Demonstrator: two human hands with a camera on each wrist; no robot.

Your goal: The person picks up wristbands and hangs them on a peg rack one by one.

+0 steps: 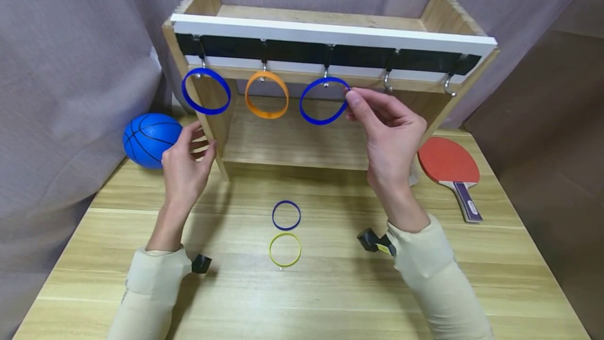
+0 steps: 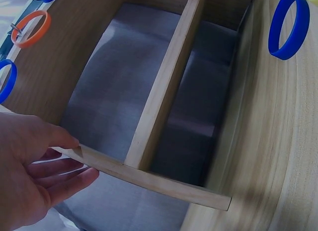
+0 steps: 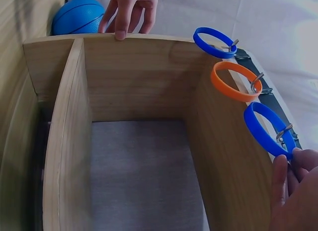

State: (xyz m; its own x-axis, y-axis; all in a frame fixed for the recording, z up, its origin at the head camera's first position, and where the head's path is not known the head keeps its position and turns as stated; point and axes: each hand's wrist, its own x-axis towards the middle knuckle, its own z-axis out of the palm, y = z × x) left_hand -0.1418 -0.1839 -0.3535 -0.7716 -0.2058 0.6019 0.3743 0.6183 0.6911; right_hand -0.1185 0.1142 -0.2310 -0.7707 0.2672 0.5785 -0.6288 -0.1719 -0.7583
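Note:
My right hand [image 1: 396, 130] pinches the right edge of a blue silicone wristband [image 1: 305, 114] between thumb and fingers. That band's top loops over the middle metal hook [image 1: 325, 73]; the right wrist view shows the hook inside the ring. An orange wristband [image 1: 266, 115] and another blue wristband [image 1: 207, 110] hang from the two hooks to the left. At the left side panel [image 2: 154, 181] of the wooden shelf, my left hand [image 1: 186, 164] grips the edge, thumb at the front and fingers on the outer side.
Two hooks [image 1: 448, 86] on the right carry no band. On the table lie a dark blue wristband [image 1: 286, 229] and a yellow wristband [image 1: 285, 265]. A blue basketball [image 1: 151, 140] sits left of the shelf, a red table tennis paddle [image 1: 450, 160] right. Grey curtains surround the table.

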